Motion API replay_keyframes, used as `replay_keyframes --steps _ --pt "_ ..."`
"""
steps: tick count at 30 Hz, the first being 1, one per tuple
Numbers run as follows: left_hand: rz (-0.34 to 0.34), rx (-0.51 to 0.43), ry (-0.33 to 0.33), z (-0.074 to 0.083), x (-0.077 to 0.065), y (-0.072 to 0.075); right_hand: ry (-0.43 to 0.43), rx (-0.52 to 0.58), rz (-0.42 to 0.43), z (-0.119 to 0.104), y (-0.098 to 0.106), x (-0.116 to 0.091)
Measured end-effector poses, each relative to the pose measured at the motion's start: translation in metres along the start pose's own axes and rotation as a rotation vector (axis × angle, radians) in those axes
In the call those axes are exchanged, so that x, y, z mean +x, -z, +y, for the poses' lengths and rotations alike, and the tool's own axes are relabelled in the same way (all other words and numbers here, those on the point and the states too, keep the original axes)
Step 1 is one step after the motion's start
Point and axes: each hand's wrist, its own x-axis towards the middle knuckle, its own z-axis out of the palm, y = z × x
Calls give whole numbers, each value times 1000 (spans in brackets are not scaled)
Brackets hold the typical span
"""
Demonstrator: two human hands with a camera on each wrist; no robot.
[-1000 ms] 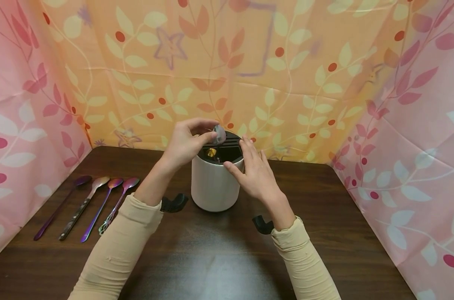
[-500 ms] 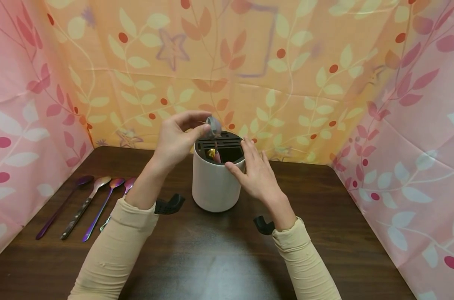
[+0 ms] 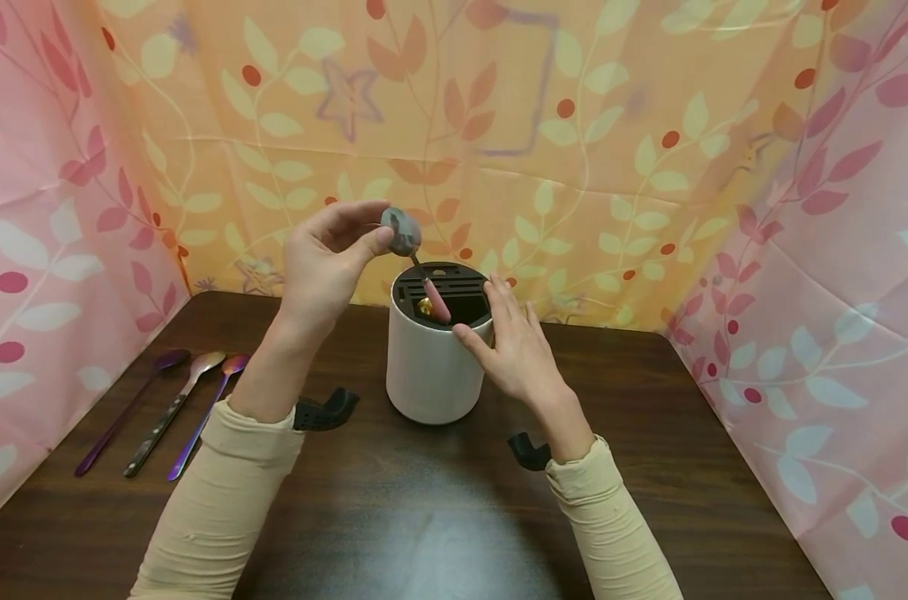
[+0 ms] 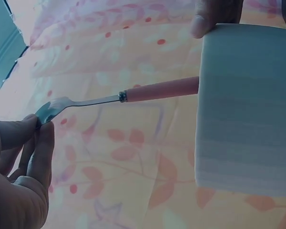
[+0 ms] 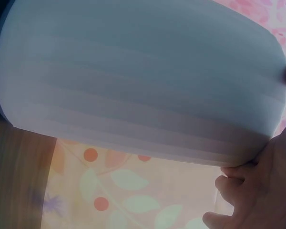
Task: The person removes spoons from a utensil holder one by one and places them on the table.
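Spoon [image 4: 133, 94]: glossy metal bowl, slim flat neck, small ornamented collar and a smooth, rounded pink handle; it lies aslant, bowl uppermost, the handle's lower end within the largest opening of the container's top.
Left hand [image 3: 317, 271]: thumb and fingertips pinch the spoon's bowl, above and to the left of the container.
Right hand [image 3: 516, 354]: fingers extended and slightly parted, resting against the container's rim, the thumb set on the near edge.
Container [image 3: 433, 375]: upright white cylinder with a smooth, faintly banded wall and a rounded lower edge.
Insert [image 3: 416, 274]: flat black disc filling the container's mouth, cut with parallel narrow slots and one wide, dark opening.
Contents: a shiny gold piece [image 3: 424, 307] beside the pink handle in the wide opening, possibly a utensil; its form is too small to tell.
Row at left: a dark purple spoon [image 3: 120, 417], a spoon with a speckled dark handle [image 3: 155, 436] and pale metal bowl, and an iridescent violet-blue spoon [image 3: 199, 431] partly behind the left forearm.
Table [image 3: 394, 508]: dark brown wood grain with a soft sheen.
Backdrop [image 3: 454, 125]: creased orange fabric printed with pale leaves and red dots.
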Motion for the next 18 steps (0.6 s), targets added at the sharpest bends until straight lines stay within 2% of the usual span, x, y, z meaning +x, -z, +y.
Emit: replay_keyframes --steps 9,18 --pt "96 -179 -15 6 -1 16 -2 7 4 1 0 0" --pt "165 -333 35 14 -1 41 -3 10 8 1 0 1"
